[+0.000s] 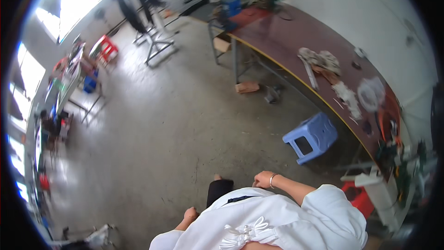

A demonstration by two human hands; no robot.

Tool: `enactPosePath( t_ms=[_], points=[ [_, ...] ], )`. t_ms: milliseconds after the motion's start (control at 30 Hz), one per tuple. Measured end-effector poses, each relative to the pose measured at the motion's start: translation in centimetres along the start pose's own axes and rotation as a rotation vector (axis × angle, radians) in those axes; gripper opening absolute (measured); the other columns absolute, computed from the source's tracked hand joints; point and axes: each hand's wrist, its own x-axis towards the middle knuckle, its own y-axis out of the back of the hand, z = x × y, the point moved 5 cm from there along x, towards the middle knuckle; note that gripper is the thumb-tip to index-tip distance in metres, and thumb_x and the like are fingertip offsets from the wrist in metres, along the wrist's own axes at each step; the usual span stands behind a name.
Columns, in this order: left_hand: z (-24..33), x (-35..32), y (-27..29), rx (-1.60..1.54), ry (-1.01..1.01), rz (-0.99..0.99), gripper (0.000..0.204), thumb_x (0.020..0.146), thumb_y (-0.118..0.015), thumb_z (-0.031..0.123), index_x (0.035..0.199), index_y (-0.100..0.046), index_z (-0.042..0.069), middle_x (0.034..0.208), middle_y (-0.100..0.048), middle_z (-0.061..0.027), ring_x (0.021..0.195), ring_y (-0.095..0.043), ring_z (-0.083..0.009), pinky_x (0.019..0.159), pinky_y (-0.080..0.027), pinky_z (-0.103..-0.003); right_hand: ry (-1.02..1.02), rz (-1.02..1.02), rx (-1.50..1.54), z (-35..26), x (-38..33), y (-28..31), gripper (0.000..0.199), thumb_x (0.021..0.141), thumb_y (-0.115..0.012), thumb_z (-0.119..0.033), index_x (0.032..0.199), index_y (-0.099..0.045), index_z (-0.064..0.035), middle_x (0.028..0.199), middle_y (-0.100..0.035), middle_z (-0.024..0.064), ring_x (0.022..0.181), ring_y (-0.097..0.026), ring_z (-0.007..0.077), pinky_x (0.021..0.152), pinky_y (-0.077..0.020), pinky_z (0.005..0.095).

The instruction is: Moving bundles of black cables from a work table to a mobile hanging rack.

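Note:
My left hand (190, 214) hangs low at my side, beside the white top (231, 222). It is small and blurred, so its fingers cannot be made out. In front of my body, my right hand (263, 179) hangs with its fingers curled in and nothing visible in them. A light bracelet (273, 180) circles that wrist. Neither hand touches any furniture. Nearest to the right hand is a blue plastic stool (313, 135) on the floor, some way off to the right. One foot (218, 177) shows past a dark trouser leg (219, 190).
A long dark red table (286, 34) curves along the right wall, with crumpled cloth (321, 60) and a clear plastic bag (371, 93) on it. Cardboard (247, 87) lies beneath. Far left are a red stool (108, 48), a metal stand (155, 48) and a cluttered table (69, 85).

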Motion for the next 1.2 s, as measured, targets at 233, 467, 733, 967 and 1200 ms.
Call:
enactPosePath(
  t_ms=[233,467,733,967,1200],
  points=[
    [-8.0,5.2,-0.1,-0.312,0.070,0.019,0.036,0.074,-0.060,0.025,0.101,-0.055,0.001,0.098,-0.059,-0.0179,0.093,-0.056,-0.0308,0.079,-0.044,-0.038,-0.010,0.135,0.109,-1.4,16.2,7.1,0.022,0.068,-0.058,-0.022,0.083,-0.064,-0.0071,0.086,-0.062,0.0136,0.082,-0.059,0.0279,0.072,-0.0465,0.0372],
    [-13.4,13.5,26.4,-0.538,0.209,0.336,0.042,0.073,-0.064,0.024,0.105,-0.053,0.000,0.099,-0.059,-0.0176,0.091,-0.057,-0.0295,0.078,-0.045,-0.036,-0.433,0.006,0.510,1.1,25.5,7.3,0.013,0.071,-0.057,-0.015,0.064,-0.062,-0.0051,0.054,-0.057,0.0053,0.044,-0.054,0.0149,0.042,-0.0432,0.0286],
    [-15.3,28.3,48.0,-0.959,0.118,0.316,0.035,0.077,-0.061,0.019,0.106,-0.053,0.001,0.089,-0.062,-0.0107,0.079,-0.060,-0.0181,0.067,-0.048,-0.030,-0.518,-0.054,0.524,-0.9,38.3,17.0,0.015,0.067,-0.059,-0.010,0.054,-0.058,-0.0045,0.048,-0.054,0.0052,0.042,-0.053,0.0135,0.038,-0.0406,0.0276],
    [-24.0,34.1,50.4,-1.331,0.413,0.139,0.032,0.081,-0.056,0.018,0.110,-0.052,0.005,0.089,-0.059,-0.0093,0.072,-0.059,-0.0179,0.060,-0.050,-0.031,-0.273,-0.233,0.021,-4.9,61.9,35.7,0.019,0.066,-0.057,-0.022,0.060,-0.064,-0.0050,0.054,-0.059,0.0082,0.047,-0.057,0.0237,0.046,-0.0465,0.0341],
    [-30.7,37.8,54.2,-1.778,0.596,0.212,0.020,0.083,-0.052,0.015,0.098,-0.051,0.002,0.076,-0.054,-0.0080,0.063,-0.054,-0.0175,0.052,-0.044,-0.030,-0.054,0.390,0.145,-24.0,84.8,57.9,0.019,0.066,-0.058,-0.021,0.080,-0.063,-0.0079,0.068,-0.062,0.0082,0.060,-0.060,0.0185,0.056,-0.0483,0.0309]
  ],
)
